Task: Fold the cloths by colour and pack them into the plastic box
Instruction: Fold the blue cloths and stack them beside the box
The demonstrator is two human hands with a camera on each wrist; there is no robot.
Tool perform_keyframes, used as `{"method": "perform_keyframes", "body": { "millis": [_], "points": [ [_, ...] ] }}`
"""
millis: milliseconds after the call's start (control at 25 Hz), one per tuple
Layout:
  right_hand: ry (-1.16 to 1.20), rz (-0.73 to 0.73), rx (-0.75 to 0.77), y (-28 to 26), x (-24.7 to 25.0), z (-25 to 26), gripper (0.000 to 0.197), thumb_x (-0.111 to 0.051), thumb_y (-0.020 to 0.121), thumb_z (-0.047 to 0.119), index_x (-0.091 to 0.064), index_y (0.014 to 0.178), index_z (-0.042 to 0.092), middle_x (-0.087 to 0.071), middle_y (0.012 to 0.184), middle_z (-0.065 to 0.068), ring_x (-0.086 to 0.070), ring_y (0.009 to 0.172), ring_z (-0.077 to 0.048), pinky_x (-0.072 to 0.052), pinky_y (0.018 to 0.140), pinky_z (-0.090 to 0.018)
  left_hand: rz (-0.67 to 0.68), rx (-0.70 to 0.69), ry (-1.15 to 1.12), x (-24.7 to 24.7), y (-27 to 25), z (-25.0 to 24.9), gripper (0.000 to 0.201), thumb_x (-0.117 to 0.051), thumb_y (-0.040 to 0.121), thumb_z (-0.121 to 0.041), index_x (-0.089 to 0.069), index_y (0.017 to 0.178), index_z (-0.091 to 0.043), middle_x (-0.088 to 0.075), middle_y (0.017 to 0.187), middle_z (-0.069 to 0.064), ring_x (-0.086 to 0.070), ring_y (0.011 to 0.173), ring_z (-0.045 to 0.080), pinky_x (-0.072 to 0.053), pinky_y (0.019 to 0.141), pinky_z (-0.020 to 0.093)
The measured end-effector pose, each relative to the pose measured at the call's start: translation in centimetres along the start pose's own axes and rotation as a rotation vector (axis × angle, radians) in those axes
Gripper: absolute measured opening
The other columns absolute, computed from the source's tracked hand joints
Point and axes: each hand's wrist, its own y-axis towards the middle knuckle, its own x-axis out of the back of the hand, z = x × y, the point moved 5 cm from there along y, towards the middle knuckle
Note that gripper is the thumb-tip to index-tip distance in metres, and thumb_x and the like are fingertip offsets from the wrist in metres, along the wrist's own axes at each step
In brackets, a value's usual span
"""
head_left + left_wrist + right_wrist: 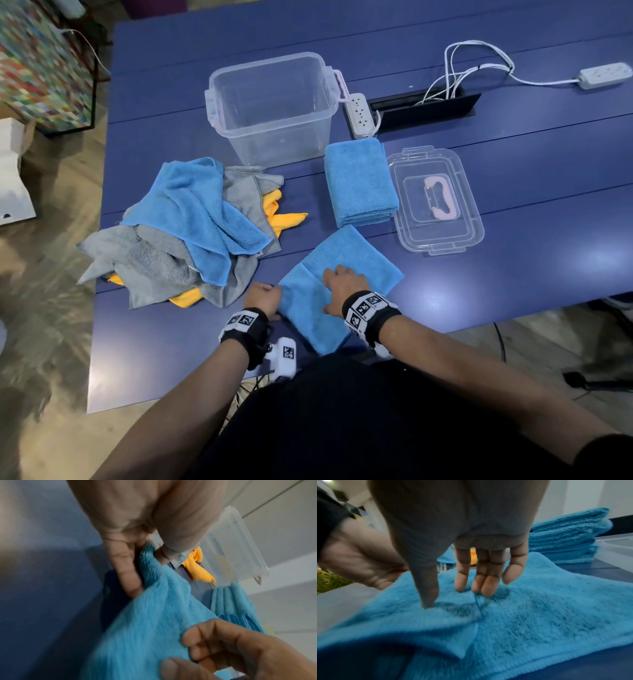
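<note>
Pinched between thumb and fingers, the left edge of the blue cloth (339, 274) sits in the grip of the left hand (262, 299) — the left wrist view shows the thumb on top and a finger under the fabric. His right hand (342, 286) lies flat on the middle of that same cloth, fingers (488, 582) straight and pressing down beside a fold line, holding nothing.

Taking the plastic box (274, 106) as the mark: this cloth lies on the blue desk (513, 274) well nearer the person than the box and a little to its right, partly folded, its near corner hanging over the desk edge. Just nearer than the box's right corner rests a stack of folded blue cloths (359, 181), neat and squared. To the right of that stack, still nearer than the box, the clear lid (435, 202) lies flat with its pink handle showing. The box itself stands upright and open, with no cloth in it.

Nearer than the box and to its left sprawls the unfolded heap — another blue cloth (198, 209) on top, grey cloths (154, 263) under it, yellow cloths (284, 219) poking out at the edges.

Touching the box's right side is a white power strip (359, 114); farther right of the box, a black cable tray (424, 108) is set into the desk, with white cords running to a second power strip (604, 75).
</note>
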Motion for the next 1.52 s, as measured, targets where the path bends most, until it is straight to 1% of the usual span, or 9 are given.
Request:
{"method": "perform_keyframes", "body": {
  "millis": [120,280,440,560,680,800,1000,1200,1520],
  "points": [
    [0.096,0.017,-0.123,-0.5,0.1,-2.1,0.063,-0.074,0.073,0.049,-0.045,0.119,0.017,-0.051,0.115,-0.005,-0.057,0.103,-0.027,-0.049,0.086,-0.039,-0.061,-0.226,0.334,1.5,-0.7,-1.4,0.022,-0.065,0.080,-0.034,-0.050,0.088,-0.020,-0.060,0.082,-0.002,-0.058,0.081,0.022,-0.043,0.073,0.029],
    [0.115,-0.001,0.024,-1.5,0.5,-0.4,0.044,-0.070,0.075,0.052,-0.044,0.096,0.023,-0.059,0.096,0.001,-0.060,0.086,-0.024,-0.045,0.071,-0.033,0.073,-0.245,0.564,0.9,0.8,-1.9,0.035,-0.068,0.080,-0.043,-0.050,0.097,-0.018,-0.055,0.094,0.000,-0.055,0.085,0.021,-0.042,0.073,0.029],
    [0.080,0.129,0.155,-2.9,-1.5,3.0,0.083,-0.061,0.054,0.087,-0.047,0.102,0.020,-0.057,0.096,0.000,-0.058,0.082,-0.023,-0.044,0.067,-0.033,0.244,-0.079,-0.026,0.0,0.3,-3.6,0.020,-0.062,0.086,-0.010,-0.045,0.075,-0.014,-0.050,0.069,0.014,-0.050,0.039,0.017,-0.040,0.039,0.021],
    [0.008,0.051,0.045,-2.4,-1.6,2.6,0.075,-0.072,0.067,0.063,-0.045,0.118,0.015,-0.056,0.110,-0.006,-0.060,0.095,-0.029,-0.044,0.073,-0.035,0.304,-0.056,-0.292,-0.2,-0.5,-5.6,0.015,-0.056,0.089,-0.003,-0.048,0.085,-0.016,-0.054,0.070,0.013,-0.052,0.041,0.018,-0.047,0.038,0.025],
    [0.198,0.027,-0.004,-2.1,0.2,0.7,0.034,-0.066,0.076,0.031,-0.051,0.104,0.021,-0.061,0.100,-0.005,-0.061,0.088,-0.029,-0.042,0.068,-0.030,0.382,-0.297,-0.272,-0.4,-1.0,-7.8,0.026,-0.053,0.083,-0.008,-0.062,0.106,-0.017,-0.063,0.089,0.007,-0.059,0.071,0.020,-0.049,0.056,0.025],
    [0.494,0.086,-0.002,-2.2,1.6,-2.1,0.016,-0.066,0.078,0.026,-0.051,0.080,0.026,-0.058,0.082,0.003,-0.055,0.079,-0.021,-0.039,0.064,-0.028,0.544,-0.405,-0.112,-1.3,-0.6,-8.7,0.056,-0.047,0.060,-0.011,-0.067,0.113,-0.014,-0.064,0.092,0.004,-0.056,0.078,0.013,-0.044,0.061,0.017],
    [0.808,-0.019,-0.155,-1.6,1.6,-8.1,0.008,-0.064,0.081,0.015,-0.063,0.086,0.010,-0.057,0.080,0.000,-0.053,0.073,-0.017,-0.040,0.064,-0.024,0.370,-0.666,0.331,-3.0,0.4,-9.9,0.025,-0.074,0.077,-0.015,-0.070,0.101,-0.018,-0.054,0.117,-0.001,-0.055,0.107,0.014,-0.041,0.099,0.022],
    [1.095,-0.114,-0.380,-0.8,-0.7,-12.3,0.016,-0.060,0.082,0.019,-0.066,0.097,0.014,-0.064,0.093,-0.006,-0.060,0.084,-0.023,-0.050,0.081,-0.035,0.538,-0.434,0.072,-5.6,-0.4,-10.5,0.048,-0.064,0.056,-0.052,-0.065,0.091,-0.021,-0.069,0.097,-0.002,-0.062,0.094,0.018,-0.043,0.087,0.031],
    [1.284,-0.013,-0.414,-1.2,-0.7,-13.8,0.039,-0.081,0.068,-0.001,-0.056,0.089,0.021,-0.065,0.099,-0.006,-0.065,0.091,-0.027,-0.057,0.080,-0.048,0.306,-0.623,0.510,-7.2,-0.3,-10.5,0.027,-0.043,0.099,-0.049,-0.039,0.090,-0.023,-0.059,0.084,0.001,-0.061,0.085,0.029,-0.040,0.067,0.034]
  ]
}}
